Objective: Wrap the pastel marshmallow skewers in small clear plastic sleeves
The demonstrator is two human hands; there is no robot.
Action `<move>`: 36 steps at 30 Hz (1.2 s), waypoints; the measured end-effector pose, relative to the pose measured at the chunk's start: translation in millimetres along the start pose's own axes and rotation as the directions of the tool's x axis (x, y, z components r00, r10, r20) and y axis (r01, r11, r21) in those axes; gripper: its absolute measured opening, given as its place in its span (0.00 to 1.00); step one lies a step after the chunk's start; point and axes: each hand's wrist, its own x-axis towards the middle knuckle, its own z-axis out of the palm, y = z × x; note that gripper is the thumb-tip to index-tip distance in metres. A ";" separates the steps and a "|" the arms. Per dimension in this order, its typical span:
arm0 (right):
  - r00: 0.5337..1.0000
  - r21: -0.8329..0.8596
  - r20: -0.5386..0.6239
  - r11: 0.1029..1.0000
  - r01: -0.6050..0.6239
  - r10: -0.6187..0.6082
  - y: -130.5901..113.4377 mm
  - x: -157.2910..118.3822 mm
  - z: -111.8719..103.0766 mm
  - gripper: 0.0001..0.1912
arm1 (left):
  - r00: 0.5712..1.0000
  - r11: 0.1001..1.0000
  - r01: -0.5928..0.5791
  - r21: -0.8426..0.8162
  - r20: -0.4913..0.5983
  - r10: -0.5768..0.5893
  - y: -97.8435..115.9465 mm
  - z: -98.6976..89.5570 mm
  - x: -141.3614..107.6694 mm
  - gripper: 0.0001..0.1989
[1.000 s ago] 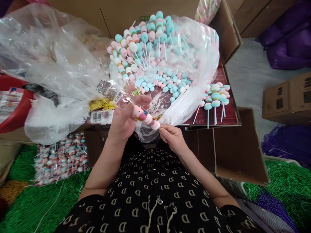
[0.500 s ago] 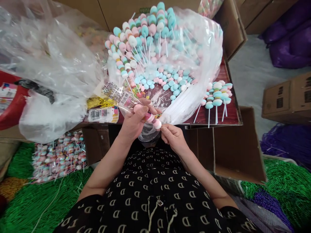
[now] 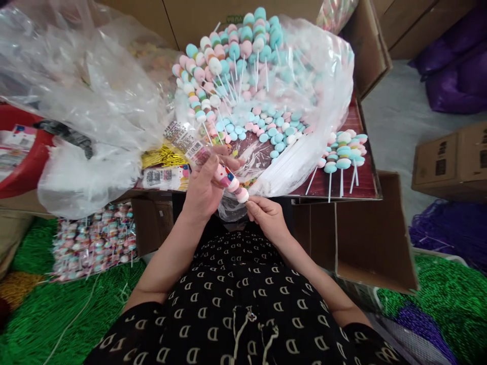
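My left hand [image 3: 201,195] is closed around a clear printed wrapper [image 3: 191,147], which carries a barcode and bright coloured patches. Inside it is a skewer of pink and white marshmallow candies [image 3: 241,195], whose lower end shows at the wrapper's mouth. My right hand [image 3: 267,215] pinches at that lower end, where the stick would be; the fingers hide most of it. Beyond my hands, a heap of pink, blue and white candy skewers [image 3: 243,48] lies on an open plastic bag. Loose flat candies [image 3: 272,133] and a bundle of white sticks [image 3: 285,170] are nearer.
More skewers [image 3: 344,150] lie at the table's [image 3: 367,187] right edge. Gold twist ties [image 3: 163,155] and flat printed wrappers [image 3: 167,177] lie on the left. Below are wrapped skewers [image 3: 95,238], an open carton [image 3: 375,238] and green strands [image 3: 87,314].
The candy skewer sits deeper in the wrapper, whose coloured print now covers more of the candies. Both hands have shifted slightly left in view, and the scene has dropped a little.
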 end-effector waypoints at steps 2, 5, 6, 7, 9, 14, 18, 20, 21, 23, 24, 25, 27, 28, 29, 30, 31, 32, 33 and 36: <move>0.999 -0.067 -0.010 0.997 0.045 -0.045 -2.5 -0.6 0.7 0.19 | 0.999 1.000 0.022 0.006 -0.033 -0.021 -6.5 3.0 0.5 0.14; 0.996 -0.129 -0.025 0.988 0.085 -0.089 -3.5 -1.0 1.4 0.20 | 0.997 0.997 0.073 0.015 -0.026 -0.073 -18.7 5.5 -3.1 0.15; 0.996 -0.137 -0.029 0.987 0.085 -0.090 -3.4 -1.0 1.5 0.20 | 0.996 0.996 0.087 0.011 -0.012 -0.087 -22.8 5.9 -5.2 0.15; 0.995 -0.139 -0.035 0.987 0.082 -0.088 -3.2 -0.9 1.6 0.20 | 0.995 0.995 0.101 0.005 0.004 -0.101 -26.7 5.9 -7.5 0.16; 0.996 -0.126 -0.044 0.989 0.078 -0.084 -2.8 -0.9 1.5 0.20 | 0.991 0.991 0.130 -0.002 0.043 -0.130 -33.1 5.2 -12.0 0.17; 0.996 -0.050 -0.049 0.997 0.067 -0.069 -1.1 -0.3 -1.2 0.19 | 0.956 0.970 0.240 0.040 0.166 -0.244 -29.4 -2.5 -14.1 0.23; 0.996 -0.068 -0.022 0.994 0.084 -0.086 2.1 0.1 -2.7 0.20 | 0.975 0.991 0.132 -0.020 0.181 -0.127 -7.7 -5.9 -4.1 0.30; 0.993 -0.119 -0.003 0.986 0.115 -0.116 4.8 -0.1 -2.8 0.19 | 0.991 0.997 0.059 -0.053 0.122 -0.052 -1.8 -4.3 1.2 0.23; 0.989 -0.166 -0.001 0.976 0.145 -0.147 6.4 -0.2 -3.0 0.18 | 0.995 0.998 0.041 -0.057 0.088 -0.036 -1.7 -3.0 3.2 0.18; 0.967 -0.316 -0.016 0.919 0.235 -0.253 10.0 0.4 -4.0 0.16 | 0.999 0.998 0.046 -0.053 0.028 -0.045 -7.2 -0.1 4.8 0.12; 0.945 -0.408 -0.031 0.867 0.284 -0.324 11.8 1.0 -4.7 0.15 | 0.998 0.997 0.069 -0.047 0.006 -0.069 -12.1 1.3 4.4 0.11; 0.917 -0.496 -0.046 0.806 0.324 -0.397 13.4 1.8 -5.4 0.14 | 0.995 0.995 0.095 -0.042 -0.010 -0.096 -17.7 2.7 3.4 0.12; 0.863 -0.611 -0.065 0.704 0.362 -0.500 15.4 3.5 -6.1 0.13 | 0.989 0.989 0.143 -0.036 -0.027 -0.144 -28.7 5.0 -0.1 0.13; 0.854 -0.624 -0.068 0.690 0.367 -0.515 15.5 4.2 -5.8 0.14 | 0.987 0.987 0.159 -0.034 -0.025 -0.160 -33.1 5.9 -2.2 0.14; 0.861 -0.607 -0.069 0.706 0.364 -0.503 14.9 4.6 -5.0 0.14 | 0.986 0.985 0.168 -0.033 -0.015 -0.169 -36.1 6.5 -4.4 0.15; 0.884 -0.561 -0.062 0.749 0.354 -0.464 13.7 4.9 -3.9 0.14 | 0.985 0.984 0.174 -0.033 0.001 -0.174 -37.4 6.6 -6.4 0.16; 0.915 -0.487 -0.047 0.809 0.329 -0.401 12.0 5.0 -2.8 0.14 | 0.983 0.983 0.181 -0.029 0.022 -0.180 -36.9 6.2 -8.2 0.16; 0.946 -0.394 -0.030 0.873 0.287 -0.324 10.0 5.0 -1.9 0.15 | 0.980 0.981 0.193 -0.020 0.048 -0.192 -34.4 5.3 -9.5 0.16; 0.970 -0.291 -0.013 0.929 0.229 -0.243 8.1 4.9 -1.5 0.16 | 0.976 0.978 0.206 -0.007 0.078 -0.205 -30.4 3.9 -10.3 0.17; 0.998 -0.030 0.038 0.998 0.051 -0.050 4.1 4.6 -4.5 0.19 | 0.969 0.982 0.188 0.012 0.159 -0.187 -13.0 -1.8 -8.2 0.27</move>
